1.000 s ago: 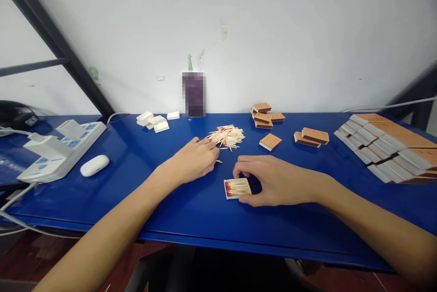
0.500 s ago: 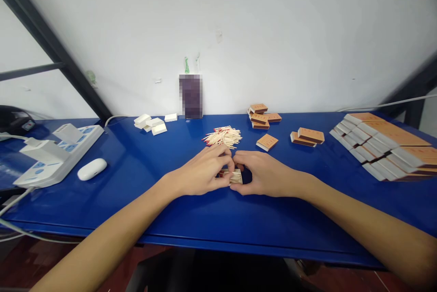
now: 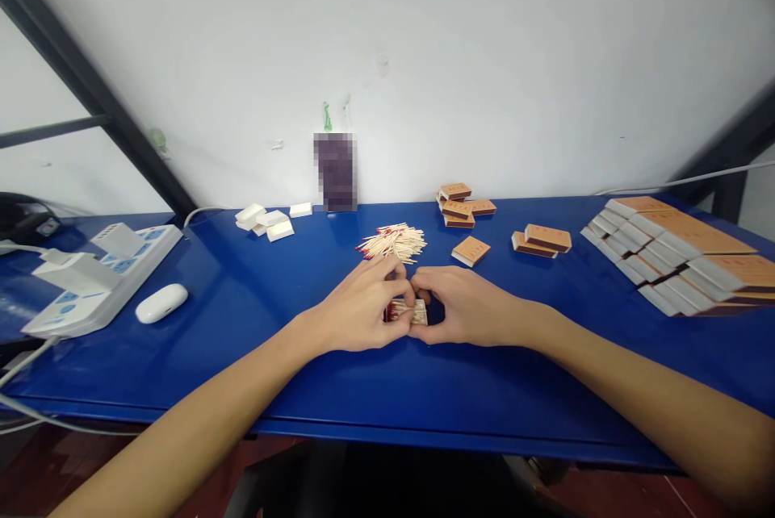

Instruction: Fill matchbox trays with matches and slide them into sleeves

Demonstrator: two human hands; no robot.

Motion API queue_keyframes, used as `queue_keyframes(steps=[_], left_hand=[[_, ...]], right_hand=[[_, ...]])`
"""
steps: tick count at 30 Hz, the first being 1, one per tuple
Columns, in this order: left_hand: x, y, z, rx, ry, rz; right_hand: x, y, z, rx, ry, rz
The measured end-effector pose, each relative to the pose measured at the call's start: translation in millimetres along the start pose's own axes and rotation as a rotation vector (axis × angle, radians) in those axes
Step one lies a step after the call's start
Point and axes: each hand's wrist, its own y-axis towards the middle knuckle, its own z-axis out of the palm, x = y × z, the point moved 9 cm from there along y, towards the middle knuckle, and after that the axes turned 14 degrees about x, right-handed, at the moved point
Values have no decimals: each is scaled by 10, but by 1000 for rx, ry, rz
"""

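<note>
Between my two hands a small white matchbox tray [image 3: 422, 313] holds a layer of red-tipped matches [image 3: 400, 310]. My left hand [image 3: 369, 304] curls round the tray's left part, thumb at the near side and fingers at the far side. My right hand [image 3: 460, 304] grips the tray's right end with thumb and fingers. The fingers partly hide the tray. Just beyond my hands lies a loose heap of matches [image 3: 393, 242]. Right of the heap an orange matchbox sleeve [image 3: 471, 251] lies on the blue table [image 3: 339, 389].
White trays [image 3: 272, 219] lie at the back left, with orange sleeves [image 3: 460, 209] at the back. Two more sleeves [image 3: 545, 238] overlap further right, near a large stack of matchboxes [image 3: 678, 252]. A power strip [image 3: 130, 276] and a white case [image 3: 161, 304] are at the left.
My left fingers have shifted slightly over the tray, showing more of the matches. My right hand keeps its grip. The whole view has moved a little.
</note>
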Motion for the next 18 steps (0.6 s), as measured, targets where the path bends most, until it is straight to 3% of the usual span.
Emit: queue_keyframes(steps=[3, 7, 11, 15, 18], left_hand=[[47, -29, -97, -80, 16, 10], [387, -89, -247, -195, 85, -134], [697, -116, -234, -162, 142, -250], [718, -87, -161, -106, 192, -262], [679, -59, -117, -78, 238, -276]], right_hand=[[19, -5, 4, 25, 9, -8], [73, -30, -5, 50, -31, -7], [129, -58, -27, 76, -32, -32], [-17, -43, -88, -3, 42, -14], [-209, 3, -129, -122, -44, 40]])
